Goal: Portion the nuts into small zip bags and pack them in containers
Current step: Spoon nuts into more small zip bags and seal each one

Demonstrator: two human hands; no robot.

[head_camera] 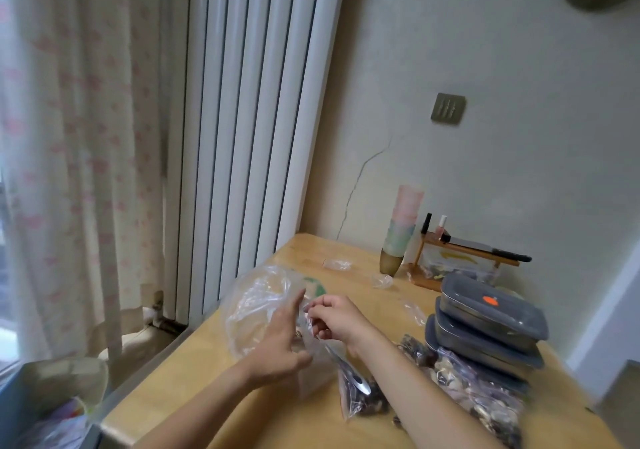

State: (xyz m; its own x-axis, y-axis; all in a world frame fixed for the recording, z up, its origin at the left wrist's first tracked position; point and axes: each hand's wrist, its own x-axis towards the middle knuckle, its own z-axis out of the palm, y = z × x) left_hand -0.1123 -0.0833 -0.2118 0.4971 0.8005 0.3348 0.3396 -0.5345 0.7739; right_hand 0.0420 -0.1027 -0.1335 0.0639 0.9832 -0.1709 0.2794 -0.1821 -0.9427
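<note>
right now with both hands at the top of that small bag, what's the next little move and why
Probably press the mouth of the small zip bag closed. The right hand pinches its top edge, the left hand rests beside it with fingers mostly straight, and a spoon lies at the bag where dark nuts sit in the bottom. If the spoon is inside, lift it out first; I cannot tell.

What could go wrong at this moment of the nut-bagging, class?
1. The spoon rests in an open bag of nuts lying on the table; a knock from the right forearm could spill it.
2. The right hand pinches thin film beside the left hand; it may slip or tear.
3. The stacked containers sit skewed and could topple.
</note>
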